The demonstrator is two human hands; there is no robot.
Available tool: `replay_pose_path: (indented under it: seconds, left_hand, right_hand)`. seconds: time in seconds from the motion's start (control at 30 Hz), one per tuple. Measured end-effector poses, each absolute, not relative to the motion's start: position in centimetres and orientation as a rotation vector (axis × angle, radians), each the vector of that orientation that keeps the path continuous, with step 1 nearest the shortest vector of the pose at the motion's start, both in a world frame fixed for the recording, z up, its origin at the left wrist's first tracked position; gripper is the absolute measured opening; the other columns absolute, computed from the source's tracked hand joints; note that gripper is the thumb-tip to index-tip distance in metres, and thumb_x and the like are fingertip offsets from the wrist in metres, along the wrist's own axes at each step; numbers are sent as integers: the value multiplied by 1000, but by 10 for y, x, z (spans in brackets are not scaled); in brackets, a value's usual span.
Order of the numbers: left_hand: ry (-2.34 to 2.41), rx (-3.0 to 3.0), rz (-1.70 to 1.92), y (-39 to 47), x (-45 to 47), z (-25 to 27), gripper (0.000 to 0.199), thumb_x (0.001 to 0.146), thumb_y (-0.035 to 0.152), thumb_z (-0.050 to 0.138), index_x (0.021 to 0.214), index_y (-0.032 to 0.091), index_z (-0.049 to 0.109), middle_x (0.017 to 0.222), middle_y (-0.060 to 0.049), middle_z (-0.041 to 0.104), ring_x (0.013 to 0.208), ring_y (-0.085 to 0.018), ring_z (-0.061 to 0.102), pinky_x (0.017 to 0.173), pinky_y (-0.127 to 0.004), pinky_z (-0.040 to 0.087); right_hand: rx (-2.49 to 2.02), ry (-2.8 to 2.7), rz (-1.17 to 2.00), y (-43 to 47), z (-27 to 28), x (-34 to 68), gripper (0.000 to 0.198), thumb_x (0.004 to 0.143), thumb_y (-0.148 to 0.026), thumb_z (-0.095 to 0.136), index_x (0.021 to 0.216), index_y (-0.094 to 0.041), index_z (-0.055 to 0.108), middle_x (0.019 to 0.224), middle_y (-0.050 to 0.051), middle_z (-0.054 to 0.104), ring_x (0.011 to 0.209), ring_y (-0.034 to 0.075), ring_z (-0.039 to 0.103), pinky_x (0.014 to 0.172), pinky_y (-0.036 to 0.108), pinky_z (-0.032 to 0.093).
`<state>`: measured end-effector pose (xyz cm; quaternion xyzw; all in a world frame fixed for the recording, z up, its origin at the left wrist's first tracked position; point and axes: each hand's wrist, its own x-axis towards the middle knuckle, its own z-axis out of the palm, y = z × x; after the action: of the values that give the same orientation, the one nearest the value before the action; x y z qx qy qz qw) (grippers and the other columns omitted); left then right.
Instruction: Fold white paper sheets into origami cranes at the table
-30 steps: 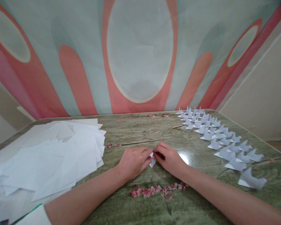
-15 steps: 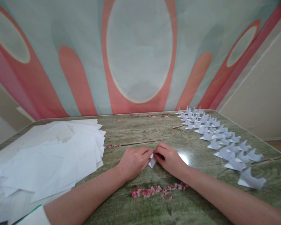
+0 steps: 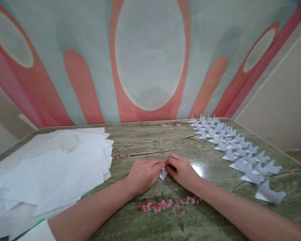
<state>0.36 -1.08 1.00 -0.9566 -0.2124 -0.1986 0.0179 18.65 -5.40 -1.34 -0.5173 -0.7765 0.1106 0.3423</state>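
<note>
A small piece of folded white paper point(image 3: 163, 174) is held low over the middle of the table, its pointed lower end showing between the hands. My left hand point(image 3: 144, 174) pinches it from the left with fingers closed. From the right, my right hand point(image 3: 180, 169) grips its upper part between thumb and fingers, and the fingertips of both hands meet there. Most of the paper is hidden behind the fingers, so its full shape cannot be made out.
A spread heap of white paper sheets point(image 3: 62, 167) covers the table's left side. Several rows of folded paper birds point(image 3: 243, 164) stand along the right side. The wood-grain tabletop point(image 3: 150, 140) has printed pink flowers. A patterned backdrop point(image 3: 150, 67) hangs behind the far edge.
My left fingertips have shifted slightly right over the top of the folded paper, covering more of it. My right hand has hardly moved.
</note>
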Motion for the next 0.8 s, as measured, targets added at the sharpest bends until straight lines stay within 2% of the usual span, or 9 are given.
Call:
replay_pose_path:
  seconds: [0.5,0.7,0.8]
  left_hand:
    - [-632,-3020,-766,-11,4,10,19,88,26,44,92,21,62,93,-1,68,85,-14,63,76,-25,47]
    - [-672,-3072,-756,-13,4,13,19,86,30,49,99,20,57,99,-3,65,93,-17,59,81,-28,45]
    - [-685,-3088,-734,-12,5,14,19,86,32,50,97,18,57,96,-5,64,93,-18,57,81,-29,45]
  right_hand:
    - [-1328,-2020,312,-54,-15,187,15,81,-8,50,80,-19,59,75,1,51,70,14,52,63,25,42]
    - [-1357,-2030,306,-54,-15,187,14,79,-6,52,75,-18,56,75,1,50,70,14,51,62,25,41]
    - [-1362,-2033,311,-54,-14,186,13,79,-7,52,75,-18,56,75,0,49,69,14,51,62,25,41]
